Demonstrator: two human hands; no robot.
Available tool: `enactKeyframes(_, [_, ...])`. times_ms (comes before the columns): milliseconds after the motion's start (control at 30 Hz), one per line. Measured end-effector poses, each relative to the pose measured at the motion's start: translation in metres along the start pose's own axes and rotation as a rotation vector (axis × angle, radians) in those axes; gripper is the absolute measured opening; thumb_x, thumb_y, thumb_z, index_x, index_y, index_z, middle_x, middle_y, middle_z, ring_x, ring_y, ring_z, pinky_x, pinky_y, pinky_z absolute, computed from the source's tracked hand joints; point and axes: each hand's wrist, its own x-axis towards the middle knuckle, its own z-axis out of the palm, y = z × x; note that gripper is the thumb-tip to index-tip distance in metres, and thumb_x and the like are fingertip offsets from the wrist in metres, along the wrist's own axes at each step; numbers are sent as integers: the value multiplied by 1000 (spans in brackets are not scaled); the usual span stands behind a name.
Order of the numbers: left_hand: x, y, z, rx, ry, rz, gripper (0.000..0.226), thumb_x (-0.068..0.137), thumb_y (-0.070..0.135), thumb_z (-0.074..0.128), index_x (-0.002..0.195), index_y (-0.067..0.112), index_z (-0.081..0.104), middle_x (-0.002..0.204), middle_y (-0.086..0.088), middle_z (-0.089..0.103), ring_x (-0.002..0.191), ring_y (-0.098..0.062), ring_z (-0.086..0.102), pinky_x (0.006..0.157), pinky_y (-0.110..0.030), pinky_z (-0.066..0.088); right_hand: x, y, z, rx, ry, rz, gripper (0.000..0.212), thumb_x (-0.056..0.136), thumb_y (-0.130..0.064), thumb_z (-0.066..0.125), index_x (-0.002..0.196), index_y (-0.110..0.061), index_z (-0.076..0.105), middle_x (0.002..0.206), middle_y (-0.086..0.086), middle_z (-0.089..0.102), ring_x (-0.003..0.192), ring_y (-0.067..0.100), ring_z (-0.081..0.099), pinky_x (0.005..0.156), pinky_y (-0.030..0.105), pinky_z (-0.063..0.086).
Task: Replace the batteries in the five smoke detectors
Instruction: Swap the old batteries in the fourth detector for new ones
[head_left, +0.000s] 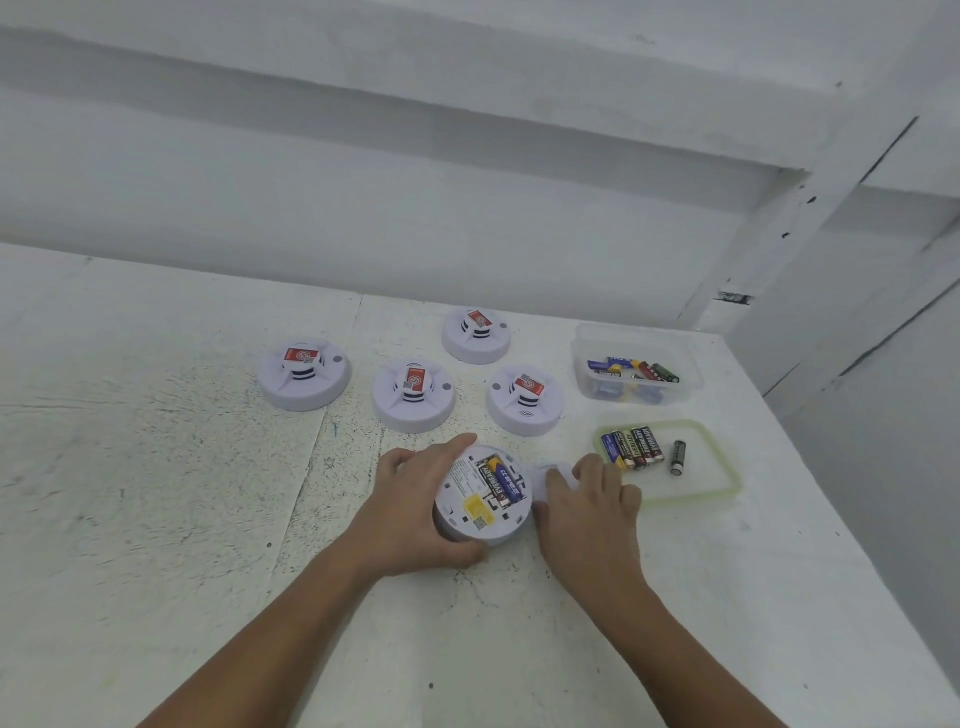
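Two bare hands work at the near middle of a white tabletop (156, 467). The left hand (410, 512) is curled round the rim of an upturned smoke detector (467, 519), thumb at its near edge and fingers over the far edge, holding it flat on the tabletop. The right hand (592, 501) lies knuckles up just to the right, fingers bent down onto a small white cover piece (545, 475); whether it grips the piece or only rests on it cannot be told. The detector's back faces up, its bay open, with two batteries (501, 480) seated side by side.

The detector looks like a light, rigid plastic shell, smooth and likely to slide or spin, so a hold across the rim suits it. The batteries are small, hard and prone to roll, probably best levered out by one end. The thin cover's clips may snap if forced.

Beyond the hands sit four more units, face up with red labels: a left detector (305, 374), a middle detector (414, 395), a far detector (476, 335) and a right detector (524, 400). Further right, a green-rimmed tray (722, 467) holds a row of loose batteries (631, 448) and a single battery (677, 457) apart. Behind it a clear tub (582, 353) holds more. The tabletop is rough, speckled white paint and meets a plain white wall (363, 182)
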Motion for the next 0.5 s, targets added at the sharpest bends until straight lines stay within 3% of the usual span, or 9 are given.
enactKeyframes(67, [0, 0, 0, 0, -15, -16, 114, 47, 69, 72, 144, 46, 17, 131, 28, 35, 110, -1, 14, 104, -29, 21, -1, 1, 4, -18, -53, -15, 22, 66, -28, 78, 77, -13, 64, 73, 7, 50, 66, 24, 48, 58, 32, 27])
enactKeyframes(133, [0, 3, -1, 12, -9, -23, 116, 43, 79, 66, 144, 46, 19, 130, 29, 34, 109, 1, 13, 106, -32, 23, 1, 2, 2, 24, -102, -32, 23, 79, -29, 67, 93, -11, 64, 83, 7, 52, 76, 25, 50, 63, 33, 30])
enactKeyframes(233, [0, 9, -2, 25, 23, -18, 109, 47, 75, 70, 141, 41, 26, 119, 32, 36, 98, 7, 14, 106, -34, 27, 16, 9, -5, 168, -199, -45, 27, 93, -33, 46, 104, -12, 58, 95, 3, 45, 96, 24, 49, 75, 32, 33])
enactKeyframes(300, [1, 9, -1, 43, 58, 6, 104, 50, 74, 68, 140, 38, 29, 119, 29, 38, 99, 13, 17, 107, -35, 27, 26, 13, -12, 343, -179, -51, 25, 94, -29, 46, 104, -12, 61, 96, 2, 48, 92, 18, 52, 77, 27, 39])
enactKeyframes(367, [1, 9, 1, 65, 83, 31, 103, 50, 77, 63, 139, 37, 31, 122, 26, 39, 101, 35, 1, 107, -35, 26, 36, 17, -22, 578, -184, -71, 19, 93, -22, 51, 105, -16, 64, 98, -2, 55, 83, 10, 53, 71, 15, 39])
enactKeyframes(433, [2, 8, 3, 73, 90, 38, 101, 51, 77, 63, 138, 36, 33, 123, 25, 40, 105, 36, 0, 108, -34, 23, 45, 19, -31, 726, -232, -149, 14, 91, -16, 55, 99, -19, 66, 94, -8, 59, 78, 4, 54, 66, 8, 38])
enactKeyframes(500, [3, 8, 4, 82, 87, 36, 101, 50, 77, 61, 137, 36, 33, 123, 25, 42, 106, 25, 17, 109, -34, 20, 53, 17, -36, 734, -289, -246, 15, 89, -14, 56, 96, -21, 68, 92, -9, 60, 79, 3, 55, 66, 9, 39])
